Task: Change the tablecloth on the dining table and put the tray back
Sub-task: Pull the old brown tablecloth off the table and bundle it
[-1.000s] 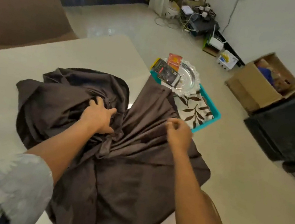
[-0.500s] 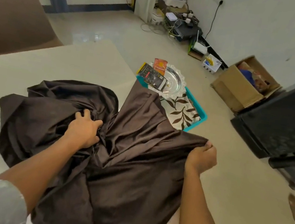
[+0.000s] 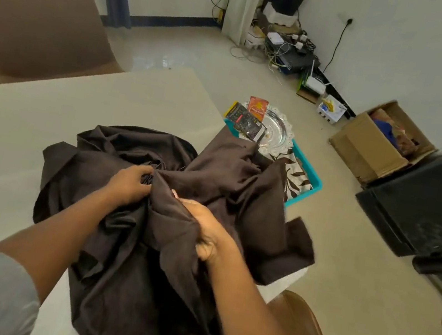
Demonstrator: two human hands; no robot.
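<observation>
A dark brown tablecloth point(image 3: 229, 180) lies bunched on the near right part of the cream dining table point(image 3: 82, 115) and hangs over its front edge. My left hand point(image 3: 129, 184) grips a gathered fold at the cloth's middle. My right hand point(image 3: 206, 229) holds another fold just to the right of it, fingers curled into the fabric. On the floor beyond the table's right edge sits a teal tray point(image 3: 311, 179) with a leaf-patterned cloth point(image 3: 298, 171), a silver plate point(image 3: 275, 129) and two packets point(image 3: 248, 119); the brown cloth covers the tray's near left part.
A brown chair point(image 3: 34, 16) stands at the table's far left, another chair back point(image 3: 309, 328) at the near right. A cardboard box point(image 3: 378, 147), a black cabinet point(image 3: 436, 200) and cables with devices point(image 3: 291, 53) line the right wall.
My right hand swung out to the right with a cloth edge, then came back in beside my left hand. The cloth is more bunched toward the middle.
</observation>
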